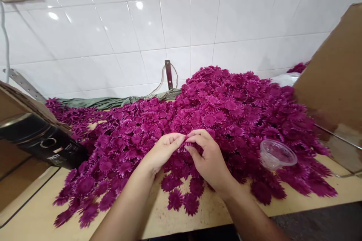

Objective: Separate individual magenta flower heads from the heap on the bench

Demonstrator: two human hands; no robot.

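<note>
My left hand and my right hand meet over the middle of the table, fingertips pinched together. Between them is a magenta artificial flower head, gripped by both and partly covered by the fingers. Behind and around my hands spreads a large pile of similar magenta flower heads, heaped highest toward the back right. A few loose flower heads lie on the wood just below my wrists.
A clear plastic bowl sits among the flowers on the right. At the left stands a black bottle beside a cardboard box. Another cardboard sheet rises at the right. Green cloth lies along the tiled wall.
</note>
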